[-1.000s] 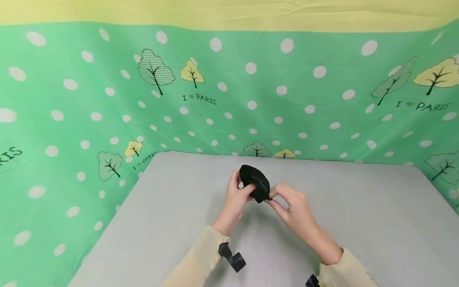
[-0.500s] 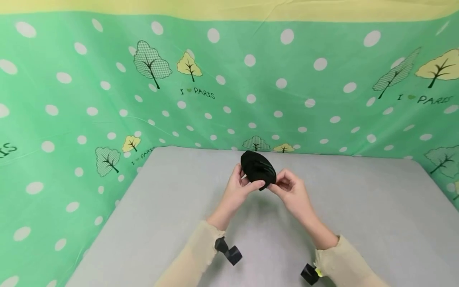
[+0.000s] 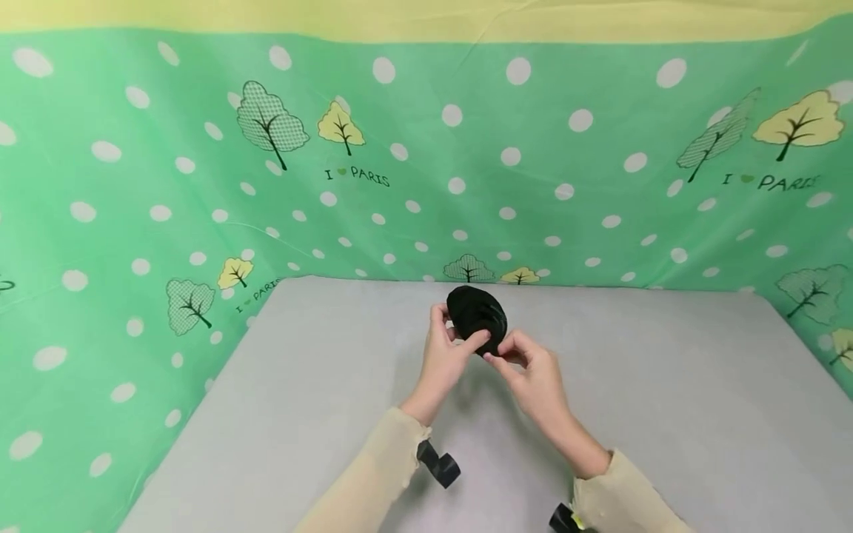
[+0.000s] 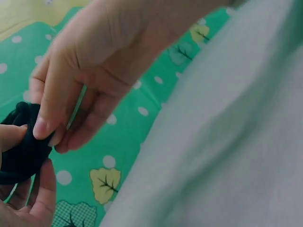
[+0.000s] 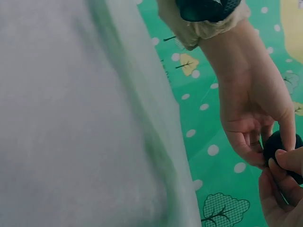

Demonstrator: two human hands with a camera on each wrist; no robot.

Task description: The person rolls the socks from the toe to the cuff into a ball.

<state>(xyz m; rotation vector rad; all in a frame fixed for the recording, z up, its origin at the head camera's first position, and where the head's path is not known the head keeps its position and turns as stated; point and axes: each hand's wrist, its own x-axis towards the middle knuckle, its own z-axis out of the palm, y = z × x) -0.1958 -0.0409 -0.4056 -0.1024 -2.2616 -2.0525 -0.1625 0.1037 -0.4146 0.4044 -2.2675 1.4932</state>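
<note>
A bundle of black cloth, rounded with layered folds on its near face, is held up over the far middle of the table in the head view. My left hand grips it from the left, thumb over the folds and fingers behind. My right hand pinches its lower right edge between thumb and fingers. In the left wrist view the dark cloth lies between both hands, partly covered by fingers. The right wrist view shows only part of the cloth behind the fingertips. I cannot tell what kind of article it is.
A grey-covered table spreads beneath the hands. Behind and beside it hangs a green curtain with white dots and printed trees. Black wrist cameras are strapped at the cream sleeves.
Both hands have shifted slightly with the cloth, which has turned and looks more tightly rolled. The left thumb moved along the folds, and the right fingers now pinch closer to the bundle.
</note>
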